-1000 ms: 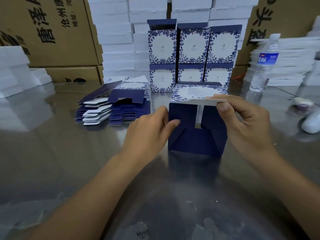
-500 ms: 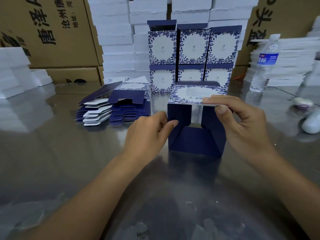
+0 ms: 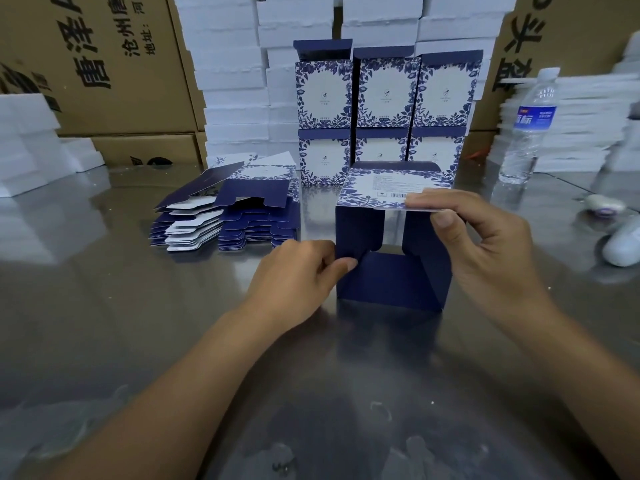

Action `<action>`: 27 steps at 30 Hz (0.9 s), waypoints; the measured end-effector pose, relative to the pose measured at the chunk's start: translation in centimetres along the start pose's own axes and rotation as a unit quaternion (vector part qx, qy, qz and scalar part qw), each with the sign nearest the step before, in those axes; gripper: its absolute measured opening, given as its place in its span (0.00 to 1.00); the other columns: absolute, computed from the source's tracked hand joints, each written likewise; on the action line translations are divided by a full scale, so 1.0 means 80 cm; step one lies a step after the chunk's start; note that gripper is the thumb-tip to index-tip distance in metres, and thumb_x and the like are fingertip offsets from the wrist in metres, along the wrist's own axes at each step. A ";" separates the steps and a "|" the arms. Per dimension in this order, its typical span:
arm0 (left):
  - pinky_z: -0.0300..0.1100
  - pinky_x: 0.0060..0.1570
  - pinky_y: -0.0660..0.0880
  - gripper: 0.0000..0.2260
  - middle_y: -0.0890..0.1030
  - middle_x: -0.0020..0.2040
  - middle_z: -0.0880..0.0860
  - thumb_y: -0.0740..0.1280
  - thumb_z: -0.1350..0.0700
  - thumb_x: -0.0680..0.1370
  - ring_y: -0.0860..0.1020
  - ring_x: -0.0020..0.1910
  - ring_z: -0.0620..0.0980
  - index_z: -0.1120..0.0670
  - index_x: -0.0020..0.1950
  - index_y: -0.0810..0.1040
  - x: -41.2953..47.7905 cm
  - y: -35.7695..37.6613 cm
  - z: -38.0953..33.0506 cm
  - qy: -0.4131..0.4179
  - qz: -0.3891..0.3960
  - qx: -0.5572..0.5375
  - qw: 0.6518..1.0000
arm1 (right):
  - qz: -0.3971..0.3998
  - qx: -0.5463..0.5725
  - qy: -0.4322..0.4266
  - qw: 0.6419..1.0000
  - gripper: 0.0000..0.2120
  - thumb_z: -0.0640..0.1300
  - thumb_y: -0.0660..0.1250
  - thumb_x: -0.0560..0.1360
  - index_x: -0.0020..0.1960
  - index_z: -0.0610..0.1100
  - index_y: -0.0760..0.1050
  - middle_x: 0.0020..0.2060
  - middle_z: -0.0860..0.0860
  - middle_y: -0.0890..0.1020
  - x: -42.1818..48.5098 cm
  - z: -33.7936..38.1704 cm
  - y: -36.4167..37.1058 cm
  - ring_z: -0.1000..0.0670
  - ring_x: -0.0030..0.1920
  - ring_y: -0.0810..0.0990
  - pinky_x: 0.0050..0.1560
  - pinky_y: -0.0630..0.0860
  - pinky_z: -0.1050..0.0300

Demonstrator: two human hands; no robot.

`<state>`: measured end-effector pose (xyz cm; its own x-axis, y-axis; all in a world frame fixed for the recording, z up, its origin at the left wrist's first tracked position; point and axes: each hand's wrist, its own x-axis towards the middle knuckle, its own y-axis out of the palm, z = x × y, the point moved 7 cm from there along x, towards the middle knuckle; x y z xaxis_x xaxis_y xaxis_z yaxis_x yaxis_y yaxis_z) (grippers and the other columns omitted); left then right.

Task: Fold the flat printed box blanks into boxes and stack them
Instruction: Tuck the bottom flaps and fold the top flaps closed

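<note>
Partly folded box, dark blue inside, lying on its side at the middle of the desk with its open end toward the viewer. Its uppermost panel, printed with blue leaves and a barcode, lies roughly level; two dark side flaps hang inward at left and right, and a lower flap slopes down to the desk top.

Left hand: thumb and curled fingers pinch the near edge of the left side flap.

Right hand: thumb below and fingers above grasp the near right edge of the printed panel.

Flat blanks: one loose pile, left of the box and nearer the far edge, apart from it.

Finished boxes: two tiers of three, upright against the far edge, directly behind the box in hand.

Water bottle: upright near the far right corner.

Beyond the far edge: stacked white foam slabs and brown cartons bearing black characters.
</note>
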<state>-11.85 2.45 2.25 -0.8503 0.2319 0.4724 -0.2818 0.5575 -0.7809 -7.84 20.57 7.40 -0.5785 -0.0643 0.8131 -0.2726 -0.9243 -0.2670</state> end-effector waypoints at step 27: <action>0.44 0.32 0.67 0.17 0.73 0.28 0.49 0.64 0.45 0.78 0.70 0.29 0.48 0.50 0.31 0.68 0.000 0.020 0.015 0.003 0.102 0.013 0.995 | -0.010 -0.017 0.008 1.000 0.15 0.63 0.55 0.75 0.50 0.57 0.74 0.48 0.63 0.79 0.001 -0.004 -0.003 0.58 0.52 0.78 0.54 0.73 0.63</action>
<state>-12.85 2.39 0.47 -0.8886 0.3428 0.3049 -0.1148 0.4772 -0.8712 -8.08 20.89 7.31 -0.5854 -0.0389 0.8098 -0.3109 -0.9117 -0.2685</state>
